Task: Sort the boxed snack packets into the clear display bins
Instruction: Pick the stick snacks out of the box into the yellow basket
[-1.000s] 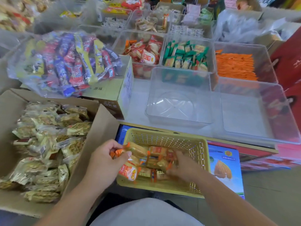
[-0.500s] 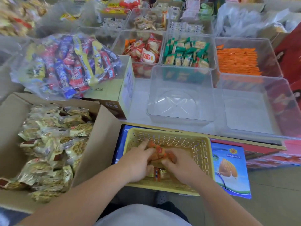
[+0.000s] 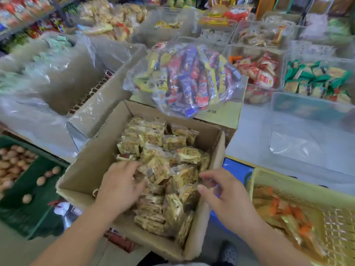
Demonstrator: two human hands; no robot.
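An open cardboard box [image 3: 90,169] in front of me holds several yellow-brown snack packets [image 3: 169,156]. My left hand [image 3: 120,186] lies flat on the packets at the box's near left, fingers spread. My right hand [image 3: 223,196] hovers over the box's right edge with loosely bent fingers and nothing in it. A yellow mesh basket [image 3: 299,191] at the right holds orange packets [image 3: 284,212]. An empty clear bin [image 3: 307,135] stands on the counter behind it.
A clear bag of red, blue and yellow bars [image 3: 190,77] rests on a closed carton behind the box. Clear bins with red packets [image 3: 259,73] and green packets [image 3: 315,77] stand at the back right. A green crate of nuts [image 3: 28,181] is at the left.
Both hands have left the yellow basket and moved left to the cardboard box. The view has swung left, so the basket now sits at the right edge.
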